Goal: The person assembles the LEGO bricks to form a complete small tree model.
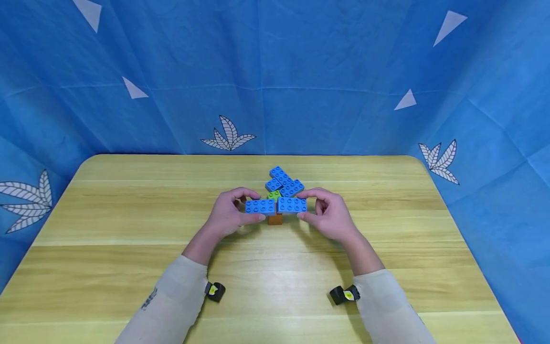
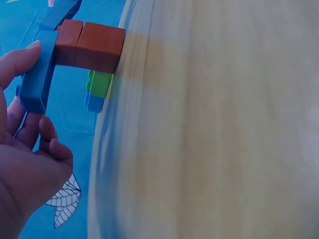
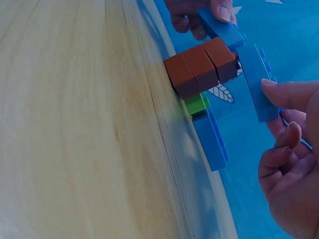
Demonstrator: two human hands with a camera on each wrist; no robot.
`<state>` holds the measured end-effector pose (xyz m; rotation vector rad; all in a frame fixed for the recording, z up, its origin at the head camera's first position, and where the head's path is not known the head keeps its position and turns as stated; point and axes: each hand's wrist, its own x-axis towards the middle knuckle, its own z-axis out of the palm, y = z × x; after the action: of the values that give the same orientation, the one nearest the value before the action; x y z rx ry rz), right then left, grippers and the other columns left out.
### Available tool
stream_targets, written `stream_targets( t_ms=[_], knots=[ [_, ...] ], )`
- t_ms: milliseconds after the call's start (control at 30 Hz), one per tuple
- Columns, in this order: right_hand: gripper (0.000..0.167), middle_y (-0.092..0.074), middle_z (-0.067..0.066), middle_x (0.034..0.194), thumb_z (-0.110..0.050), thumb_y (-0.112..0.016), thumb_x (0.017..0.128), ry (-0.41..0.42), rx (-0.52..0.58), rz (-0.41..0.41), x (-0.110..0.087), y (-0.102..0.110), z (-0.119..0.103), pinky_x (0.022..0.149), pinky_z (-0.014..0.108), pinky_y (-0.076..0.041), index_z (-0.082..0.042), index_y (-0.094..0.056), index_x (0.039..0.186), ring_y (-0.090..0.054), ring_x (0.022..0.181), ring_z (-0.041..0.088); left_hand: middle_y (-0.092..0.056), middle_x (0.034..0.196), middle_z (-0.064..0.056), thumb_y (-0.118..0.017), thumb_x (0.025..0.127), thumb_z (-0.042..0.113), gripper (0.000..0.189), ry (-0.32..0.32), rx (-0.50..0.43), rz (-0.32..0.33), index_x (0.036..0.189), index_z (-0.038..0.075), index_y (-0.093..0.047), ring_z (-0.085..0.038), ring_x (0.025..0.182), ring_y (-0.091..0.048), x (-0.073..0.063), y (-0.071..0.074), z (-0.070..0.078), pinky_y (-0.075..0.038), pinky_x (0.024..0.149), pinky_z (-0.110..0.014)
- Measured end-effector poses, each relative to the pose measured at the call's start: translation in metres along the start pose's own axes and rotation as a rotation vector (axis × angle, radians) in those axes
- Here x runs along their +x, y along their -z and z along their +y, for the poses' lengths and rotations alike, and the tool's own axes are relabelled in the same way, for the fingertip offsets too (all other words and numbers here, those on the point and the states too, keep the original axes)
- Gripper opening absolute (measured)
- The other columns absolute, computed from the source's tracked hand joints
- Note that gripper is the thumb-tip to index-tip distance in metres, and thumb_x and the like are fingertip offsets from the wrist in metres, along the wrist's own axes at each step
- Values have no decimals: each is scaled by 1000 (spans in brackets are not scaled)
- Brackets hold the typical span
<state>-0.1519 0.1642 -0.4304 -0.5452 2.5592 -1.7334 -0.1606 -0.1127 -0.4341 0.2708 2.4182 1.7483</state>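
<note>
Three reddish-brown plastic blocks (image 2: 89, 46), stacked as a column, show clearly in my left wrist view, whereas my head view gives me only a bit of brown under the raised bricks. That head view does show me the studded tops of several blue plastic bricks (image 1: 292, 188) lying behind. My right wrist view adds the side of a lime-green plastic brick (image 3: 196, 103) near the column's foot, with a blue brick's long flank beside it.

On the left, the bare left hand (image 1: 229, 212) angles inward from a pale sleeve, thumb in front and forefinger behind, its fingers pinching a blue rectangular plastic brick with eight studs (image 1: 259, 207). The right hand (image 1: 328, 214) mirrors it, fingers pinching a second eight-stud blue brick (image 1: 292, 205) between thumb and forefinger; the spare fingers curl beneath.

I see both held bricks end to end, studs up, a narrow gap between them, at the top of the column over the pale wooden bench (image 1: 275, 267). Whether either is pressed firmly down, I can't tell.
</note>
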Motion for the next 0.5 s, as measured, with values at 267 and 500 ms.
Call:
stream_targets(
  t_ms=[267,500],
  knots=[
    [36,-44,10,62,5,-80,81,13,8,-3,0,0,-2,41,27,-27,-2,-71,115,-33,44,17,-65,109,-2,-91,74,17,46,-101,27,-46,114,7,-72,-26,95,-53,4,-8,7,-46,76,-39],
    [34,-47,5,69,-4,-84,80,22,18,-2,0,1,0,40,28,-27,-11,-74,112,-36,44,19,-66,112,2,-92,74,19,44,-104,75,-50,113,9,-73,-23,103,-55,9,-15,10,-48,85,-41]
  ],
)
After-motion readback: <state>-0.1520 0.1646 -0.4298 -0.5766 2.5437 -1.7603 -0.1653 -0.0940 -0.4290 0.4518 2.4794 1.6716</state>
